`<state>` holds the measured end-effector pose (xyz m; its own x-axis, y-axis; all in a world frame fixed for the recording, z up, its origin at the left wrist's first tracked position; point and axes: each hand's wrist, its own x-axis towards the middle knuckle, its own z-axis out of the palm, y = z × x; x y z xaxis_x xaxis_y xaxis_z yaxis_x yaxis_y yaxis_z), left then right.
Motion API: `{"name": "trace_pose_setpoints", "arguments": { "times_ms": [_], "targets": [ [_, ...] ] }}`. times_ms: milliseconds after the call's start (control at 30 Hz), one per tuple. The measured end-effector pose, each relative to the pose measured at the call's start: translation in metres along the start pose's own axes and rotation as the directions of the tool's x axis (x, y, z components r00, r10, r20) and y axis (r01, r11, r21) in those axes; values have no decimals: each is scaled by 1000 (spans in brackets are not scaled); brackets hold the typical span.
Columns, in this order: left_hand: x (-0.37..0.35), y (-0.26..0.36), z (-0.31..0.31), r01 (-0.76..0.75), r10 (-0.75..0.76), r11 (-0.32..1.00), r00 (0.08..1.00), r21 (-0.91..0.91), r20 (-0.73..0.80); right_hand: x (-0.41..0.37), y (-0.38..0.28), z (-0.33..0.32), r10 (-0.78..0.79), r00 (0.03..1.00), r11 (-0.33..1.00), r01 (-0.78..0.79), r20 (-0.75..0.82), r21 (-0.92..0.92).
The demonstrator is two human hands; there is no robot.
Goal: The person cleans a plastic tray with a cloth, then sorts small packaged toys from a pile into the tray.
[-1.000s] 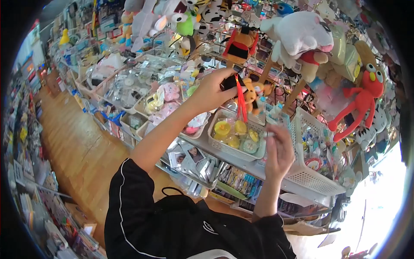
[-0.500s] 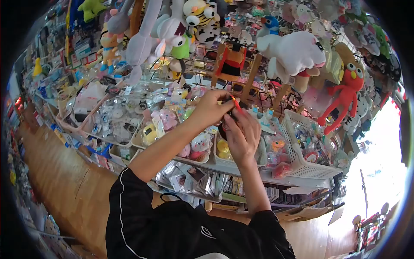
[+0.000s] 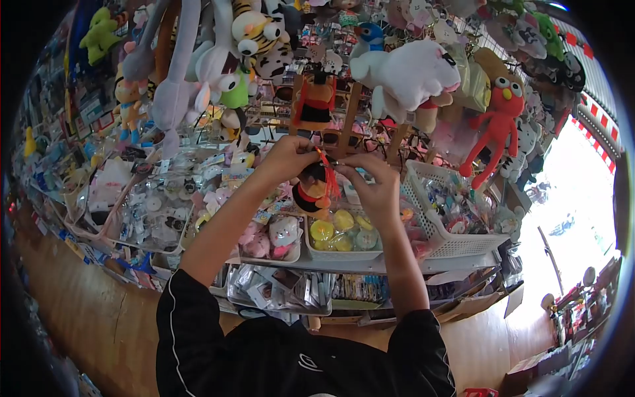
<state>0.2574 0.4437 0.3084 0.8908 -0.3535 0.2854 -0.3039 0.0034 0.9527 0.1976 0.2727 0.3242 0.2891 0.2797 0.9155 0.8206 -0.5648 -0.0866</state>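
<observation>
A small plush doll (image 3: 309,198) in black and red, with a dark cap on top and a red tassel (image 3: 330,180), hangs upright below my hands. My left hand (image 3: 291,159) pinches at the doll's top from the left, its fingertips at the upper end of the tassel. From the right, my right hand (image 3: 374,182) has thumb and forefinger closed on a small dark piece beside the tassel. A similar plush doll (image 3: 316,104) with red strands hangs on the rack just behind and above my hands.
A bin of yellow toys (image 3: 344,252) and a bin of pink plush (image 3: 301,254) stand below. To the right are a white perforated basket (image 3: 456,245) and a hanging red plush (image 3: 497,126). A large white plush (image 3: 413,76) and grey long-limbed plush (image 3: 177,73) hang overhead.
My view has shifted, so the shelves sit further left. My right hand has moved from over the doll out to its right, and the doll and tassel now show.
</observation>
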Motion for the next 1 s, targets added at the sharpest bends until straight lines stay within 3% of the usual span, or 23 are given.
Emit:
{"name": "trace_pose_setpoints", "arguments": {
  "times_ms": [33,67,100,167,267,300,333,400,433,467,567,600,667,733,800,933,1000],
  "targets": [
    [-3,8,0,-18,18,1000,1000,-15,-8,9,-5,-2,240,967,940,-255,90,226],
    [-5,17,0,-38,38,999,999,-28,-15,19,-8,-4,435,871,769,-491,227,409],
    [-4,22,1,-46,45,999,999,-25,-15,30,-8,-4,458,862,748,-507,220,428],
    [-2,31,3,-388,367,920,906,-65,-211,56,-6,-4,423,889,790,-457,177,410],
    [-7,59,0,-511,481,856,843,-77,-240,87,-6,5,338,935,882,-354,107,311],
    [-3,59,-2,-559,554,828,799,51,-233,94,-4,7,280,957,930,-290,79,225],
    [4,59,-5,-559,555,828,802,47,-223,101,2,9,285,956,930,-294,71,220],
    [14,61,-9,-463,465,885,875,46,-134,108,12,12,314,940,845,-342,136,412],
    [12,67,-7,-358,347,933,920,-29,-182,110,10,10,331,929,842,-371,167,392],
    [16,67,-5,-355,344,934,920,-27,-189,109,10,12,328,929,840,-371,173,397],
    [42,62,-10,-379,374,925,882,40,-287,103,25,26,366,931,812,-325,12,484],
    [54,59,-10,-417,377,908,860,-48,-344,97,29,31,363,932,804,-325,23,497],
    [76,60,-12,-455,372,882,835,-127,-405,82,32,35,281,951,871,-198,-127,450],
    [96,65,-17,-404,598,798,623,447,-505,62,33,33,311,948,869,-251,-75,426],
    [119,70,-20,-365,644,763,496,534,-582,41,28,29,448,891,784,-431,73,447],
    [156,70,-30,-325,720,693,346,643,-602,1,45,20,536,831,709,-538,147,456],
    [162,71,-22,-325,639,768,345,551,-688,-16,48,13,596,794,664,-571,120,482]
  ]
}}
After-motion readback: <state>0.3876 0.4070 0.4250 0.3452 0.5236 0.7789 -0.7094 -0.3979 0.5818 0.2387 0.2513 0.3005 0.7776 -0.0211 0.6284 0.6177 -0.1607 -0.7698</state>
